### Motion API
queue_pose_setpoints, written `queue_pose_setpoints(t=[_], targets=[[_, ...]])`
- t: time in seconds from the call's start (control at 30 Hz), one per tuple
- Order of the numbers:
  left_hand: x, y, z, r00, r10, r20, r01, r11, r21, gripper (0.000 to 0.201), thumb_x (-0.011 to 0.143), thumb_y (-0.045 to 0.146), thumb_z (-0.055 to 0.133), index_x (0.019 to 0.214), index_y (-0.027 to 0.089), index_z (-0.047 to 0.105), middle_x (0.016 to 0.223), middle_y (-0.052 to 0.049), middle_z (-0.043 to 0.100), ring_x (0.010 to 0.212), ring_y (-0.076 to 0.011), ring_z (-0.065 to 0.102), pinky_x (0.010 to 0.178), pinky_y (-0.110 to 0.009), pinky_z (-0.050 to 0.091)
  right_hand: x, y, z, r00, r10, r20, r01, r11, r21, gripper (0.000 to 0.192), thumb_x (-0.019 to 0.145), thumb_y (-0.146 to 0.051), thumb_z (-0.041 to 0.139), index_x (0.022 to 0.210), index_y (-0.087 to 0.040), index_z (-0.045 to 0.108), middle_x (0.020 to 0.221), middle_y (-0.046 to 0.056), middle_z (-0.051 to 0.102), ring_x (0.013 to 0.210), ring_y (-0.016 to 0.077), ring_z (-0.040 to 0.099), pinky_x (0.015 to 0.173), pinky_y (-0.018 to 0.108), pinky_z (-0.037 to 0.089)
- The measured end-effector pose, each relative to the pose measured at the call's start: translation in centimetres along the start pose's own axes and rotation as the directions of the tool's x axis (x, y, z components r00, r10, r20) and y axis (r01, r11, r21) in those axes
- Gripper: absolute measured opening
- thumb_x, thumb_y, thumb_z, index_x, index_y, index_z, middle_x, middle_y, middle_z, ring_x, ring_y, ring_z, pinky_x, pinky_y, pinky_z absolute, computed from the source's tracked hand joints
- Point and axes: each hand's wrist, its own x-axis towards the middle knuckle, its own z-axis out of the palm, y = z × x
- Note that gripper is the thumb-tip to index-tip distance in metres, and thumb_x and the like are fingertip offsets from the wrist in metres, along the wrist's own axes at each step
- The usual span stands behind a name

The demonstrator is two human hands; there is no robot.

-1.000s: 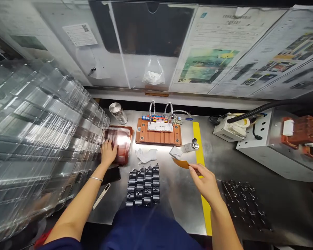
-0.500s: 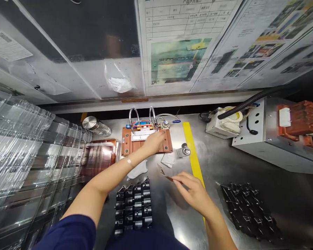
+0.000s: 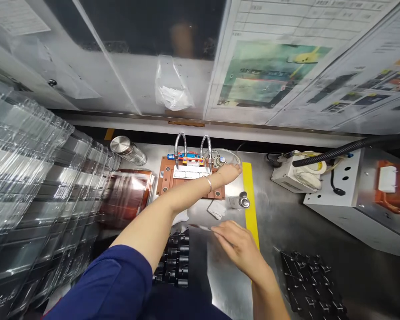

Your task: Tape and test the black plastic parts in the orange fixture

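My left hand [image 3: 230,173] is stretched across the brown fixture [image 3: 165,180] to the hand valve [image 3: 217,161] at its right end. Its fingers are closed over the spot of the valve's blue lever, which they hide. On the fixture lies a white plate with rows of dark dots [image 3: 191,172], below two bent metal hoses [image 3: 180,143]. Nearer to me, my right hand [image 3: 242,246] pinches a thin flat strip [image 3: 200,227], seen almost edge-on. A folded white cloth [image 3: 216,209] and a small bottle with a metal top [image 3: 236,202] are beyond that hand.
Clear plastic trays [image 3: 30,178] are stacked high on the left, beside reddish sheets [image 3: 130,191] and a steel flask [image 3: 128,151]. Black moulded parts [image 3: 178,258] lie before me, others [image 3: 310,280] to the right. Yellow tape [image 3: 251,213] crosses the bench. A grey machine [image 3: 356,204] stands right.
My left hand has moved right, from over the fixture to the valve lever. The strip in my right hand has turned nearly edge-on. The camera view has shifted.
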Motion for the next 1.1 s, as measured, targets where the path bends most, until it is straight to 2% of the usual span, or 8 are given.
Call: queue_pose_setpoints(t=[0.1, 0.17, 0.27, 0.37, 0.5, 0.63, 0.87, 1.1], targets=[[-5.6, -0.2, -3.1, 0.98, 0.002, 0.197, 0.042, 0.975, -0.216, 0.019, 0.084, 0.029, 0.057, 0.096, 0.018, 0.067, 0.103, -0.008, 0.069, 0.092, -0.0222, 0.063, 0.085, -0.034, 0.048, 2.0, 1.7, 0.3, 0.995, 0.072, -0.067, -0.062, 0.988, 0.143, 0.018, 0.089, -0.019, 0.053, 0.094, -0.022, 0.07, 0.082, 0.004, 0.067, 0.075, 0.0141, 0.062, 0.067, 0.027, 0.051], [-10.2, -1.7, -6.0, 0.895, 0.024, 0.445, 0.202, 0.868, -0.453, 0.039, 0.087, 0.049, 0.048, 0.089, 0.016, 0.068, 0.092, -0.01, 0.071, 0.081, -0.0212, 0.066, 0.076, -0.032, 0.05, 3.4, 3.9, 1.1, 0.943, 0.269, -0.197, -0.209, 0.937, 0.279, 0.015, 0.086, -0.028, 0.058, 0.085, -0.02, 0.071, 0.077, 0.004, 0.068, 0.071, 0.0144, 0.062, 0.066, 0.027, 0.052], [-16.4, -5.3, -9.8, 0.813, -0.143, 0.565, 0.535, 0.569, -0.624, 0.05, 0.081, 0.061, 0.052, 0.088, 0.014, 0.066, 0.085, -0.011, 0.072, 0.075, -0.018, 0.067, 0.07, -0.029, 0.053, 5.5, 7.3, 3.5, 0.733, 0.603, -0.316, -0.374, 0.744, 0.553, 0.027, 0.073, -0.043, 0.068, 0.081, -0.017, 0.07, 0.068, 0.003, 0.066, 0.06, 0.0143, 0.06, 0.058, 0.028, 0.052], [-19.8, -8.2, -11.3, 0.788, -0.447, 0.423, 0.598, 0.392, -0.7, 0.037, 0.067, 0.045, 0.076, 0.081, 0.014, 0.06, 0.078, -0.007, 0.071, 0.067, -0.0132, 0.066, 0.062, -0.024, 0.053, 7.3, 9.4, 6.4, 0.549, 0.783, -0.294, -0.378, 0.546, 0.748, 0.038, 0.06, -0.047, 0.074, 0.08, -0.015, 0.068, 0.064, 0.002, 0.064, 0.055, 0.0126, 0.057, 0.054, 0.028, 0.052], [-20.1, -9.4, -10.0, 0.645, -0.735, 0.209, 0.551, 0.259, -0.793, 0.029, 0.069, 0.032, 0.076, 0.068, 0.013, 0.054, 0.064, -0.002, 0.065, 0.049, -0.0076, 0.058, 0.047, -0.019, 0.047, 9.0, 9.5, 8.8, 0.426, 0.867, -0.26, -0.353, 0.423, 0.835, 0.032, 0.056, -0.039, 0.074, 0.075, -0.015, 0.066, 0.063, 0.0, 0.064, 0.052, 0.0094, 0.055, 0.049, 0.022, 0.049], [-18.5, -9.7, -9.1, 0.54, -0.839, 0.061, 0.521, 0.277, -0.808, 0.03, 0.071, 0.033, 0.075, 0.062, 0.014, 0.052, 0.048, 0.004, 0.055, 0.036, -0.0037, 0.044, 0.035, -0.015, 0.032, 10.0, 9.4, 8.7, 0.357, 0.908, -0.219, -0.404, 0.361, 0.84, 0.022, 0.056, -0.031, 0.071, 0.069, -0.015, 0.063, 0.059, 0.0, 0.063, 0.047, 0.0078, 0.053, 0.044, 0.019, 0.046], [-16.9, -10.8, -9.7, 0.473, -0.881, 0.013, 0.568, 0.293, -0.769, 0.029, 0.07, 0.026, 0.074, 0.058, 0.016, 0.049, 0.039, 0.007, 0.045, 0.032, -0.0037, 0.035, 0.033, -0.017, 0.022, 11.4, 10.4, 8.3, 0.296, 0.931, -0.214, -0.526, 0.346, 0.777, 0.018, 0.059, -0.025, 0.068, 0.055, -0.017, 0.052, 0.043, -0.004, 0.053, 0.035, 0.0063, 0.043, 0.033, 0.016, 0.036], [-16.9, -11.4, -9.4, 0.492, -0.87, 0.022, 0.557, 0.295, -0.776, 0.031, 0.065, 0.03, 0.076, 0.058, 0.016, 0.049, 0.039, 0.008, 0.044, 0.032, -0.0029, 0.033, 0.033, -0.016, 0.021, 11.7, 10.3, 8.1, 0.281, 0.942, -0.184, -0.534, 0.313, 0.785, 0.017, 0.06, -0.021, 0.064, 0.052, -0.018, 0.049, 0.04, -0.005, 0.05, 0.033, 0.0055, 0.04, 0.031, 0.016, 0.033]])
